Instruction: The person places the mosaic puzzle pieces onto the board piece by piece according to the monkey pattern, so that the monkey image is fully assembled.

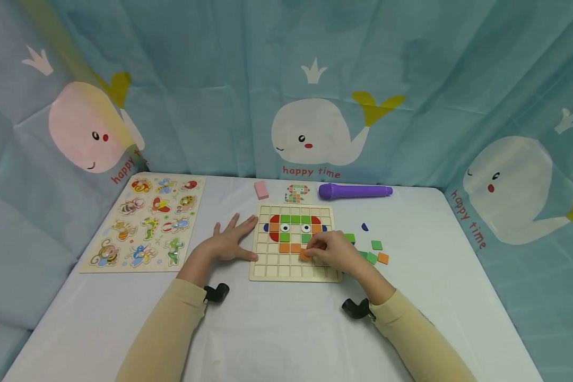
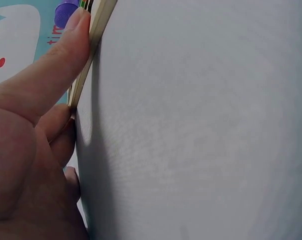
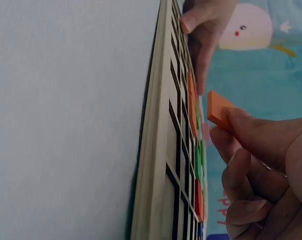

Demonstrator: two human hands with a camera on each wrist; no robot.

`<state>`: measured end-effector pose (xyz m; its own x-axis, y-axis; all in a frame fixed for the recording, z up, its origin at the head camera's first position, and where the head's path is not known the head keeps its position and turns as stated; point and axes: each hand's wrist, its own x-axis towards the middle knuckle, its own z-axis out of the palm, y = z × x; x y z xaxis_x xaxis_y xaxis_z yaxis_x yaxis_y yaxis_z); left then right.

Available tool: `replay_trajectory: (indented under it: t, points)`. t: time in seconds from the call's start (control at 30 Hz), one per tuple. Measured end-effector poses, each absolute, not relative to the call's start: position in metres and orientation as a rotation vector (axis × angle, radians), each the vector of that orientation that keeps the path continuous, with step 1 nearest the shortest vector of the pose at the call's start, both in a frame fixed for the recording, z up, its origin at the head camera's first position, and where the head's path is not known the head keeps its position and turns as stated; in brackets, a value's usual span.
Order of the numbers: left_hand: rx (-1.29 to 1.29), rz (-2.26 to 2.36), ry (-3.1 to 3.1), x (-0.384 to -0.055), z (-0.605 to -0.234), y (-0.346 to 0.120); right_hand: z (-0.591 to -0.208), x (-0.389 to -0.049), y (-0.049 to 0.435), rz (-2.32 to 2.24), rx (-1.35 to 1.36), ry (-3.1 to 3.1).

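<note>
A wooden grid board (image 1: 267,273) lies on the table, with red, green, orange and blue tiles and two eye pieces set in its upper cells. My right hand (image 1: 334,250) pinches an orange square tile (image 3: 218,107) between thumb and fingertips. In the right wrist view the tile is held just above the board. My left hand (image 1: 229,241) is spread at the board's left edge, its thumb (image 2: 66,55) and fingertips touching the edge. Loose green tiles (image 1: 376,245) and an orange tile (image 1: 383,258) lie right of the board, some partly hidden by my right hand.
Behind the board lie a pink block (image 1: 261,190), a small pattern picture (image 1: 296,193) and a purple microphone (image 1: 355,191). A wooden puzzle board with insects and animals (image 1: 145,225) is on the left. A small blue half-round piece (image 1: 365,227) rests on the right. A whale-print curtain (image 1: 210,132) surrounds the table.
</note>
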<state>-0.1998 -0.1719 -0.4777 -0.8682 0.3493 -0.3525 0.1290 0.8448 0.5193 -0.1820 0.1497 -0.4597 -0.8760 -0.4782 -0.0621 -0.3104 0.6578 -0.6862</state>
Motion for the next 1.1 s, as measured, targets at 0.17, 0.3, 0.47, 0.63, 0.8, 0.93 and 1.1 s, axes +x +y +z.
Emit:
replay_trajectory:
  t: [0.17,0.3,0.47,0.63,0.8,0.93,1.1]
  points:
    - [0.371,0.686,2.582,-0.2,-0.478,-0.172,-0.46,-0.182,0.14,-1.001,-0.656,2.67]
    - [0.378,0.692,2.587,-0.2,-0.478,-0.172,-0.467,-0.182,0.134,-0.98,-0.674,2.665]
    - [0.371,0.693,2.586,-0.2,-0.479,-0.172,-0.474,-0.181,0.128,-0.926,-0.692,2.684]
    - [0.366,0.693,2.589,-0.199,-0.476,-0.173,-0.476,-0.181,0.125,-0.887,-0.709,2.703]
    - [0.376,0.689,2.595,-0.198,-0.474,-0.173,-0.475,-0.18,0.124,-0.883,-0.719,2.712]
    - [0.377,0.698,2.592,-0.198,-0.474,-0.172,-0.474,-0.181,0.123,-0.85,-0.704,2.737]
    - [0.372,0.699,2.589,-0.198,-0.474,-0.172,-0.475,-0.181,0.124,-0.82,-0.688,2.751]
